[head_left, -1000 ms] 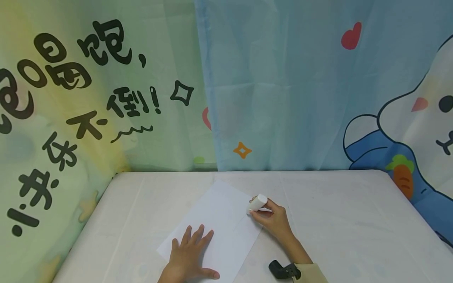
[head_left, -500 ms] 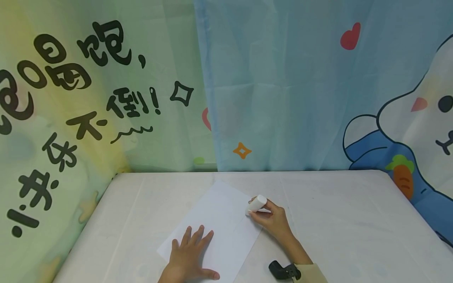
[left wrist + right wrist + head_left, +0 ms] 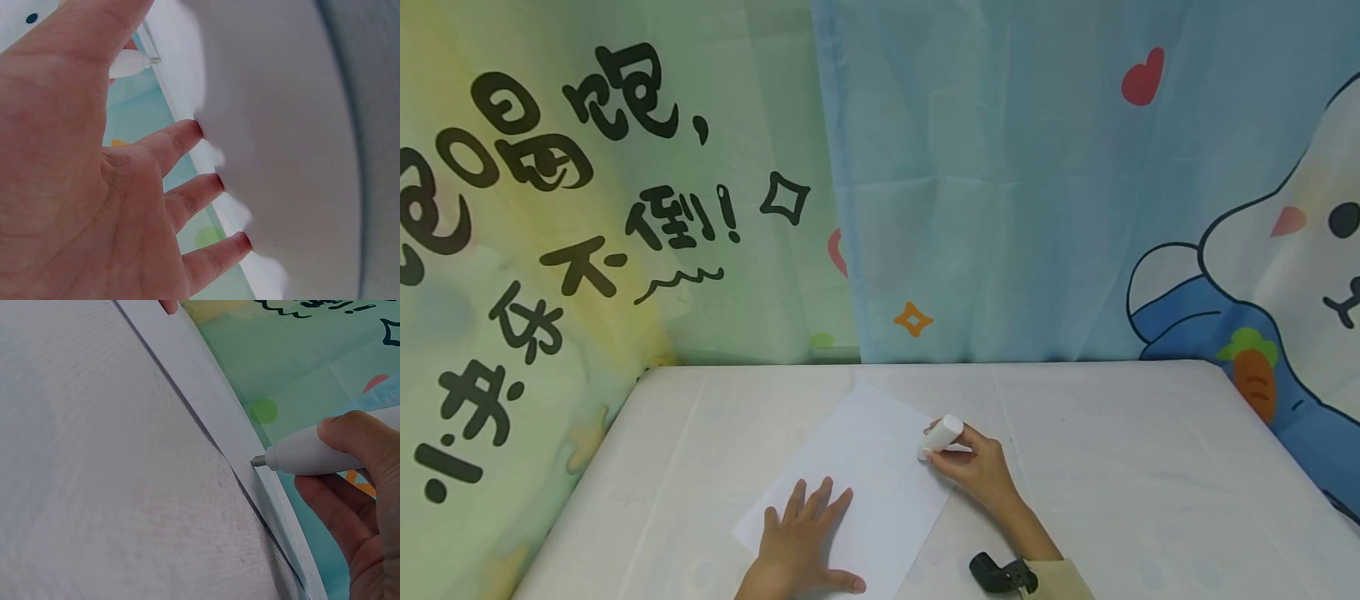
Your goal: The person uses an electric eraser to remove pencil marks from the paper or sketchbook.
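Currently, a large white sheet of paper [image 3: 880, 467] lies askew on the table covered with a white cloth [image 3: 1135, 467], one corner pointing at the table's far edge and another toward its right edge; its near end runs out of view at the bottom. On the sheet's near left part rests the left hand [image 3: 797, 542], spread wide, fingers apart and thumb out to the side. It holds nothing; the left wrist view shows its fingertips [image 3: 194, 127] on the paper, with the palm raised off it.

Near the sheet's right corner, the right hand [image 3: 973, 467] pinches a thick white pen-shaped tool [image 3: 942, 437] in a narrow grip between thumb and fingers. The tool is tilted, its blunt end up and its slim grey tip [image 3: 259, 460] down at the paper, just inside the edge; whether the tip touches, I cannot tell.

A beige sleeve [image 3: 1060, 580] covers the right forearm, and a black curved device [image 3: 996, 573] sits beside its cuff, well apart from the tool. Beyond the table's far edge hangs a blue fabric backdrop [image 3: 1000, 208] printed with a white cartoon animal [image 3: 1262, 233].
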`<state>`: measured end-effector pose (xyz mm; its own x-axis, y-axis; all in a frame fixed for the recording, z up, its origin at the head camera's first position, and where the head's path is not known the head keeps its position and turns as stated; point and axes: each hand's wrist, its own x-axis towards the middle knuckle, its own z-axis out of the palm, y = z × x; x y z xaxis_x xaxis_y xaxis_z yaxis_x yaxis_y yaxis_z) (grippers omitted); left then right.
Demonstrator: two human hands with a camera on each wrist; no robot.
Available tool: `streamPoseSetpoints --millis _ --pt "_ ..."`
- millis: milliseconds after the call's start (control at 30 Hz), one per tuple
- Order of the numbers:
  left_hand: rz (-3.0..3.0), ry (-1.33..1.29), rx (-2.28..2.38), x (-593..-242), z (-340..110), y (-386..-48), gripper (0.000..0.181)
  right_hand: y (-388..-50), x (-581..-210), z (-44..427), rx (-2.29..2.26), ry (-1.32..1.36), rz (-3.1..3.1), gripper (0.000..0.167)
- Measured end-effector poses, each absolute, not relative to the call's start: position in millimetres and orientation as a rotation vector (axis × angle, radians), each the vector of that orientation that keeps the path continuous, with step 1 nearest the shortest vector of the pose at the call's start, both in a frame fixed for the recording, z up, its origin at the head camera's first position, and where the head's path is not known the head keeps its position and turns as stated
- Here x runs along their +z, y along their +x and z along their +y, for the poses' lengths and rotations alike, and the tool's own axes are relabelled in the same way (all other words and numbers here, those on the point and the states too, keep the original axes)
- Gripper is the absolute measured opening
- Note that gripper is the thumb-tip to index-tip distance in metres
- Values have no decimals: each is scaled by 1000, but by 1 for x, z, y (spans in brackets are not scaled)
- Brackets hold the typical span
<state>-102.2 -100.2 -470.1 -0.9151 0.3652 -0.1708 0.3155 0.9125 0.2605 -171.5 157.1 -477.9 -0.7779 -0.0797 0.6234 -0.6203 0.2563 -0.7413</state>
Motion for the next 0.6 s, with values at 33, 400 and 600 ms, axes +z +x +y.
streamPoseSetpoints --millis 33,400,600 --pt "2859 516 338 -470 -100 -102 104 -172 -478 157 1545 635 -2067 37" --pt "2862 522 331 -471 -101 -102 104 -172 -478 158 1530 641 -2078 37" --pt "2865 524 326 -471 -101 -102 104 -171 -478 157 1542 647 -2066 37"
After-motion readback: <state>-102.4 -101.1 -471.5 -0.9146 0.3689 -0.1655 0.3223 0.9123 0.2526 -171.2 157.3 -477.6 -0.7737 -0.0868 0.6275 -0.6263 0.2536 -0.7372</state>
